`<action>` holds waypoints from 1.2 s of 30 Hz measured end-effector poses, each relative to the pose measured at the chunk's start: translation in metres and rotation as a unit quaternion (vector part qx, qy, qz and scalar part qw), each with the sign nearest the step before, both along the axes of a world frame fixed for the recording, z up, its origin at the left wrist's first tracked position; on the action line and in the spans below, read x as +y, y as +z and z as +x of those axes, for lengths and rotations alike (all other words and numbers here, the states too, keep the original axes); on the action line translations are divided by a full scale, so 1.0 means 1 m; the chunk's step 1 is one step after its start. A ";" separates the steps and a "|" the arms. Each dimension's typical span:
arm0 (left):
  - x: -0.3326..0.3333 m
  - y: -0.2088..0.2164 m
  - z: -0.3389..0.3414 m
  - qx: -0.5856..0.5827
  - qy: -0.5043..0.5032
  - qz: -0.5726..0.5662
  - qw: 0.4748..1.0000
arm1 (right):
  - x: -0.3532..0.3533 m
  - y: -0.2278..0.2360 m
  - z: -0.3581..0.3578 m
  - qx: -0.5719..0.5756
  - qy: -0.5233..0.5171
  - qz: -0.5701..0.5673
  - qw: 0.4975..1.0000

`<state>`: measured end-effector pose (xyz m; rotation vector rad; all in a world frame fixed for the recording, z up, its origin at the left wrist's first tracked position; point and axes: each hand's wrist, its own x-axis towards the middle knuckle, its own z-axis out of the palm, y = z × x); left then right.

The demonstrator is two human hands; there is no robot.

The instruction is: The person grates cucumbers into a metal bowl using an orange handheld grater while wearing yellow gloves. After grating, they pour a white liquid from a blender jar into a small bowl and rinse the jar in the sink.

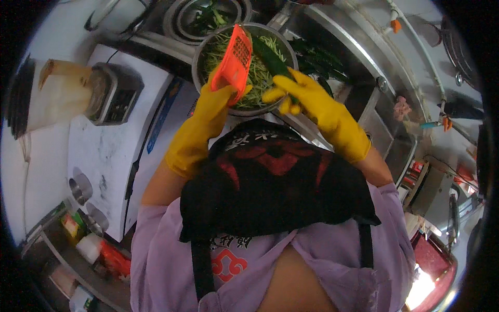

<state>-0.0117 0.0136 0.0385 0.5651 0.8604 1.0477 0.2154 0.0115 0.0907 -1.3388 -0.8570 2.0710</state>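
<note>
My left hand (212,106), in a yellow rubber glove, is closed round the lower end of an orange plastic grater (236,60). The grater slants over a round metal bowl (198,70). Pale green shredded strips (265,93) fill much of that bowl. My right hand (306,99), gloved the same way, grips the near end of a dark green cucumber (267,56). The cucumber lies just right of the grater, its far end over the shreds. Part of its near end is hidden by my gloved fingers.
Right of the bowl, more dark green cucumbers (314,58) lie in a metal sink (338,31). Nested metal bowls (174,23) with green pieces stand behind. At left, a blender (112,96) is on a white worktop (104,151). A pipe (423,47) runs along the right wall.
</note>
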 end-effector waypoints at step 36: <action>-0.034 -0.019 0.000 0.388 -0.161 0.356 0.835 | 0.024 -0.021 -0.019 -0.173 -0.027 0.090 0.980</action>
